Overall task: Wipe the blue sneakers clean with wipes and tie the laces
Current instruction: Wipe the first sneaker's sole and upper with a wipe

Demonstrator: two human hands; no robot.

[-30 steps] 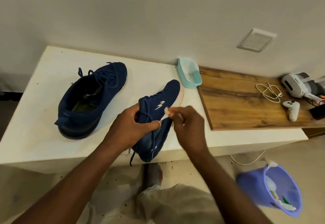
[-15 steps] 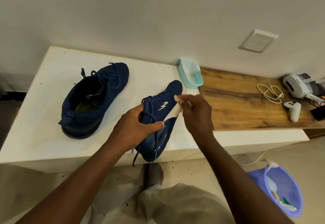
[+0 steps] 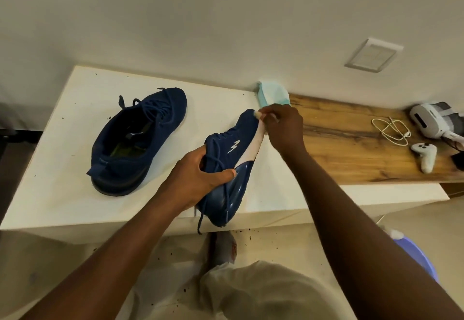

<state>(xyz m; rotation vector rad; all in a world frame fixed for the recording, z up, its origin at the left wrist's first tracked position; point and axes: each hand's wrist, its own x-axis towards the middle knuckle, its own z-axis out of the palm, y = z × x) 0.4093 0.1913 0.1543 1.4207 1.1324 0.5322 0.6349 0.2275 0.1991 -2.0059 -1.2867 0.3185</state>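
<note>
While my left hand (image 3: 198,179) grips the sneaker (image 3: 227,131) tilted, exposing its sole edge, my right hand (image 3: 283,129) pinches a wipe (image 3: 257,114).

White tabletop (image 3: 62,169), flecked with dark crumbs. Resting at left on its sole: blue sneaker (image 3: 150,129). At back edge: teal tray (image 3: 273,93). At right: wooden board (image 3: 339,149) bearing white cable (image 3: 393,131), white controller (image 3: 425,155), headset (image 3: 431,121).

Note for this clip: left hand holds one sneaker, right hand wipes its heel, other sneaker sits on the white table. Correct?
Not the heel: the head view shows the right hand holding the wipe against the toe of the held sneaker. The left hand holds it, and the other sneaker sits on the white table.
</note>
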